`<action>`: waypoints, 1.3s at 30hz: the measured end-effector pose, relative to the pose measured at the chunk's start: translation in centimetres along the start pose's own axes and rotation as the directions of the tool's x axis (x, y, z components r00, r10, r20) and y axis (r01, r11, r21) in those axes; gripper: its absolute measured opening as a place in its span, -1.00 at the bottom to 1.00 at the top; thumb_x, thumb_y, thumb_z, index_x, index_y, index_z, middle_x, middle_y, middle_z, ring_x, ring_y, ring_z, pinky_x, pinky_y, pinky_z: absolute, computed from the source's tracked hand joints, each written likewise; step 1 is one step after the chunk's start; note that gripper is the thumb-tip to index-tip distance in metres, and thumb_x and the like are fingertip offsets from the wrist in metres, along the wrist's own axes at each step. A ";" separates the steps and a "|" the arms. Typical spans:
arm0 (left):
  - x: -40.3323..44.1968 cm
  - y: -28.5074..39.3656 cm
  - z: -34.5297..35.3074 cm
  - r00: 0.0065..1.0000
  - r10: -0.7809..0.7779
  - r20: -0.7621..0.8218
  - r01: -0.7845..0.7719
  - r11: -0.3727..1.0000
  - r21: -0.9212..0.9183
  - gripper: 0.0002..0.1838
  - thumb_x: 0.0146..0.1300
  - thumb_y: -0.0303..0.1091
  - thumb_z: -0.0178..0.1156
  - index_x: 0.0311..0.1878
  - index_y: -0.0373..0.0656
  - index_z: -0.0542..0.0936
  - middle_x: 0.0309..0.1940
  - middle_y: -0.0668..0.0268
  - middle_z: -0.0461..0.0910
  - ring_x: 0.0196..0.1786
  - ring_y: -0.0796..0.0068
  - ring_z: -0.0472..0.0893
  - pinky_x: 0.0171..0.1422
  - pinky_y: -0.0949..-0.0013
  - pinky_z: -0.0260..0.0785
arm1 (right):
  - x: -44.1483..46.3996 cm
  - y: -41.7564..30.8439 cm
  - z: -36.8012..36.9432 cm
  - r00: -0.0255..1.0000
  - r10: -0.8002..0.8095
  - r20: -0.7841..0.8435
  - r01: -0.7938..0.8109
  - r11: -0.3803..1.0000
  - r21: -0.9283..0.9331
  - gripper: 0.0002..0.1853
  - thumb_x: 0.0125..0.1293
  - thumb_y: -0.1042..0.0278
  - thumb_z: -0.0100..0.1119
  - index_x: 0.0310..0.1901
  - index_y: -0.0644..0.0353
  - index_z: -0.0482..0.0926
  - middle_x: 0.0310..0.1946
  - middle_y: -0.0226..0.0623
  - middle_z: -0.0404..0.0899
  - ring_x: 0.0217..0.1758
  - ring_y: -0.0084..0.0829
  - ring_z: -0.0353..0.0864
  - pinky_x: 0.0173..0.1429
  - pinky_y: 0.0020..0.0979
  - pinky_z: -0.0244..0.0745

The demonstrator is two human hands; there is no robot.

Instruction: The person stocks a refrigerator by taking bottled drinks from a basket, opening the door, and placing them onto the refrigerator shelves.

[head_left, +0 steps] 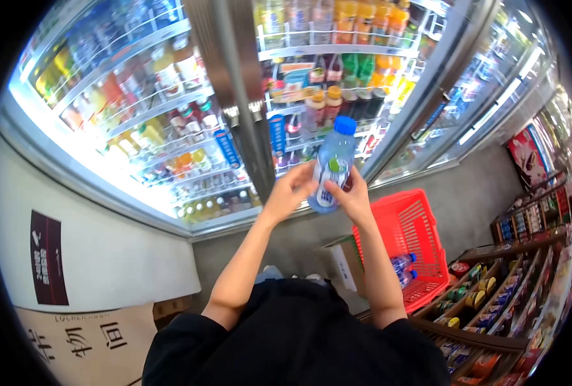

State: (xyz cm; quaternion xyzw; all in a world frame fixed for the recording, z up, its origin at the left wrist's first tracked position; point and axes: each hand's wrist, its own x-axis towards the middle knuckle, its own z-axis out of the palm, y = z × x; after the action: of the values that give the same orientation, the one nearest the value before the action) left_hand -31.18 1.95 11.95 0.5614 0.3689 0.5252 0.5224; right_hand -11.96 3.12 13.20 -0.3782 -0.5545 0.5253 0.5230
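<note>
A clear bottle (335, 161) with a blue cap and a green spot on its label is held up in front of the drinks fridge, tilted slightly to the right. My left hand (293, 188) has its fingers against the left side of the bottle. On the right side, my right hand (353, 194) grips it, thumb across the label. Below and right of my hands is a red basket (421, 225), with blue-capped bottles (404, 269) lying inside it near my right forearm.
Glass-door fridges (234, 83) with shelves of drinks stand ahead. A cardboard box (344, 264) is on the floor beside the basket. Snack shelves (492, 296) line the lower right. A white panel (125, 251) stands at the left, above a beige sign (99, 347).
</note>
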 end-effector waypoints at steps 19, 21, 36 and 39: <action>7.3 -0.4 -15.9 0.908 -0.210 -0.364 0.142 0.969 -0.203 -0.34 0.45 0.37 -0.20 -0.54 -0.02 0.32 -0.61 0.49 0.23 -0.48 0.55 0.28 -0.22 0.40 0.19 | -1.5 -0.8 15.1 0.993 0.100 -0.069 -0.095 0.992 0.078 -0.51 0.29 0.30 0.42 0.15 0.30 0.47 -0.02 -0.29 0.66 0.02 -0.55 0.64 0.13 -0.45 0.52; 7.1 0.0 -15.8 0.894 -0.230 -0.385 0.166 0.967 -0.192 -0.37 0.47 0.31 -0.19 -0.55 0.00 0.31 -0.62 0.49 0.24 -0.48 0.54 0.26 -0.23 0.43 0.14 | -2.5 -1.1 14.8 0.992 0.090 -0.090 -0.087 0.995 0.041 -0.52 0.30 0.29 0.41 0.16 0.30 0.48 -0.03 -0.32 0.67 -0.01 -0.58 0.63 0.11 -0.47 0.51; -0.4 1.0 -10.9 0.883 -0.212 -0.420 0.108 0.960 -0.258 -0.39 0.45 0.26 -0.11 -0.61 0.03 0.25 -0.69 0.49 0.19 -0.55 0.55 0.25 -0.32 0.43 0.14 | -7.2 -4.4 9.2 0.996 0.081 -0.046 -0.079 0.996 0.044 -0.50 0.28 0.27 0.44 0.14 0.34 0.48 -0.07 -0.26 0.68 -0.05 -0.52 0.66 0.06 -0.43 0.56; -4.5 1.6 -8.6 0.852 -0.187 -0.489 0.092 0.973 -0.211 -0.40 0.45 0.23 -0.08 -0.62 0.04 0.22 -0.69 0.48 0.16 -0.57 0.56 0.24 -0.34 0.41 0.17 | -8.4 -4.5 8.1 0.998 0.066 0.005 -0.067 0.993 0.098 -0.51 0.28 0.27 0.43 0.14 0.33 0.50 -0.06 -0.26 0.68 -0.03 -0.53 0.65 0.09 -0.44 0.55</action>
State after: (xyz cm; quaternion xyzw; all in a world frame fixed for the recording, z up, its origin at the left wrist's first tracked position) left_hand -40.53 -0.96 11.80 0.3262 0.4841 0.6455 0.4926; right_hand -17.84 -7.27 16.90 -0.3697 -0.5156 0.5694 0.5228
